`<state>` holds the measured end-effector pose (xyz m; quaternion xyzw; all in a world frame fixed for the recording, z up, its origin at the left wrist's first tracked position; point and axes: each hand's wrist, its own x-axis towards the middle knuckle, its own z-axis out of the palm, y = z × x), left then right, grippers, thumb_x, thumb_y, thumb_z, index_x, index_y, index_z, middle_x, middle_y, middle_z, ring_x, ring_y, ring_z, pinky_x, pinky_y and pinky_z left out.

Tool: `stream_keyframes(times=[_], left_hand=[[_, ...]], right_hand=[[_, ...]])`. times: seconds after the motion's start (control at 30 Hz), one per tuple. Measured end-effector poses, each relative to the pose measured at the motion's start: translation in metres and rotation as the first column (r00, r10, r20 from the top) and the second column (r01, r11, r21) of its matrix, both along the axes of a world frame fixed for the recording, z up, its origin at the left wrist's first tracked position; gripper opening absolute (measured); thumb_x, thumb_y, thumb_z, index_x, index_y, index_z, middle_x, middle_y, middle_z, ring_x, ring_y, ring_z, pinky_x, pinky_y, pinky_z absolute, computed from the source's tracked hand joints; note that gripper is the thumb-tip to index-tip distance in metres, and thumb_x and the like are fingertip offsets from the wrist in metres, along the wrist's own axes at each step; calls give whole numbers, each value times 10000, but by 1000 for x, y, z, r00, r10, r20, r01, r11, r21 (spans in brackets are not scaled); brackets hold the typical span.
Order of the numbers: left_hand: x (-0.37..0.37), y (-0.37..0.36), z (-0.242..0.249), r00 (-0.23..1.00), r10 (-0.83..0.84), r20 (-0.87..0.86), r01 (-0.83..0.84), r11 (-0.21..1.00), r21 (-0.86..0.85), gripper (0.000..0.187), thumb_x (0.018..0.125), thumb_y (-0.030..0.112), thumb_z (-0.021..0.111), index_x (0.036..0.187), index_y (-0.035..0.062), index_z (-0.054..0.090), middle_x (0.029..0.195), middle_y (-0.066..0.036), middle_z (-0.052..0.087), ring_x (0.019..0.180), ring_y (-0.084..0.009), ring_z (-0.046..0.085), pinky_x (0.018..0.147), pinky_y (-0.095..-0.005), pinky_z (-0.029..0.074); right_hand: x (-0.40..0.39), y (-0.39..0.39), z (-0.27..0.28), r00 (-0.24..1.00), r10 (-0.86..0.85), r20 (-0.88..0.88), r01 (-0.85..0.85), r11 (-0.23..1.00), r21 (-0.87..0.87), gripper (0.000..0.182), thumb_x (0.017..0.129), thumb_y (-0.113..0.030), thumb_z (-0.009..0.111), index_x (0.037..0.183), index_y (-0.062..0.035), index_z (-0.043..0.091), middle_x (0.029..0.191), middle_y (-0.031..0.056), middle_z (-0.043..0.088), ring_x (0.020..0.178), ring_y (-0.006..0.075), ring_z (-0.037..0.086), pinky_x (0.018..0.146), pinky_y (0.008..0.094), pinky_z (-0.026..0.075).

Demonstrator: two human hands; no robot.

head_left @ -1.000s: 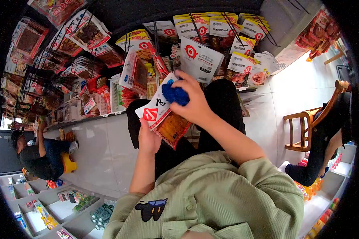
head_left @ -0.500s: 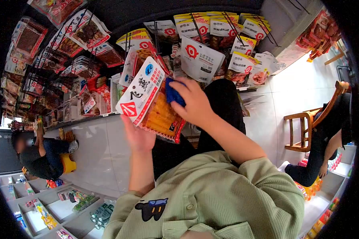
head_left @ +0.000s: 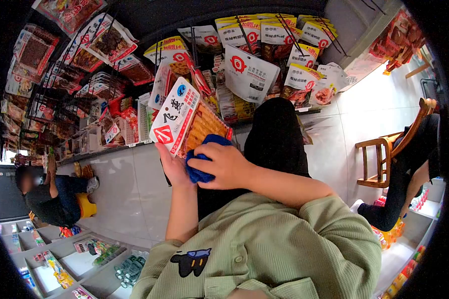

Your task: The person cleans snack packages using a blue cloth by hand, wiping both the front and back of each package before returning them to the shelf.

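Note:
My left hand [head_left: 176, 168] holds a flat snack packet [head_left: 203, 121] by its lower left edge. The packet has a white printed header with a red square and blue oval, and a clear window showing orange-brown food strips. A bunched blue cloth [head_left: 196, 174] is gripped in my right hand [head_left: 224, 167], which presses it against the packet's lower right end, close to my left palm. The left fingers are partly hidden behind the packet.
Hanging snack packets [head_left: 112, 40] crowd the rack at the left, and yellow-topped packets [head_left: 279, 37] hang ahead. A wooden chair [head_left: 376, 164] stands right, beside a seated person [head_left: 394, 192]. Another person [head_left: 52, 192] sits low at left. Divided bins [head_left: 80, 269] are at lower left.
My right hand has wiped the blue cloth down the packet from its upper right side to its lower end. The packet has shifted slightly, uncovering more of the rack behind.

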<state>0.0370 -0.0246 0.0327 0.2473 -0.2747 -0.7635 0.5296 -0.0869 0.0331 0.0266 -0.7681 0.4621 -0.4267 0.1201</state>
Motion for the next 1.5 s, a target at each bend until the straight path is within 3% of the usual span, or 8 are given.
stream_keyframes(times=[0.4,0.53,0.63,0.73,0.87,1.0,1.07,1.5], left_hand=[[6,0,15,944,-192,-270,201,980,7,616,925,497,253,1383,86,236,1406,-137,294,1289,-303,290,1051,-456,226],[12,-1,15,953,-170,-252,185,982,36,615,925,495,261,1382,83,238,1408,-139,289,1290,-305,287,1052,-458,222],[15,-1,13,943,-183,-279,208,976,63,609,926,486,270,1382,82,239,1410,-136,287,1287,-305,292,1052,-460,220],[15,9,12,926,-208,-314,248,965,91,599,933,464,262,1375,61,226,1408,-132,283,1285,-296,294,1049,-452,236],[0,31,-7,966,-255,-47,259,959,118,503,932,296,397,1355,69,250,1369,-110,342,1257,-282,337,1029,-448,273],[-4,29,-20,977,-205,-59,213,958,191,483,920,197,446,1350,93,253,1347,-87,367,1234,-269,368,1017,-449,293],[-3,24,-18,980,-164,-113,182,967,176,486,929,236,419,1354,81,243,1360,-90,353,1242,-273,361,1022,-453,287],[9,0,-13,981,-68,-181,94,986,137,477,944,303,340,1349,58,278,1361,-118,362,1243,-267,361,1044,-425,264]], right_hand=[[-54,-22,5,863,-495,101,498,867,-5,604,574,-250,710,1132,-103,530,1004,158,562,888,309,568,775,355,481],[-59,-25,-2,805,-402,436,155,852,499,534,636,-248,694,1109,-52,542,768,151,624,674,265,617,683,332,493],[-62,-27,-9,747,-434,503,133,840,526,367,697,-105,680,1033,-3,571,800,49,620,704,81,565,653,237,474],[-63,-29,-2,579,-487,654,122,845,521,281,721,-90,667,969,18,590,780,43,619,688,82,568,630,235,473],[-70,-35,-5,492,-572,656,209,810,549,275,720,-136,665,943,13,602,731,66,635,658,119,596,607,255,480],[-73,-29,-4,649,-577,496,316,798,514,287,724,-116,673,969,8,590,811,75,617,716,138,588,655,268,477],[-76,-30,-9,839,-518,164,521,853,34,337,686,-192,671,978,-35,607,962,176,574,911,303,562,789,362,459],[-9,-4,5,955,-297,-16,297,953,57,481,654,-224,685,1106,-130,549,1037,153,491,906,322,524,740,392,473]])
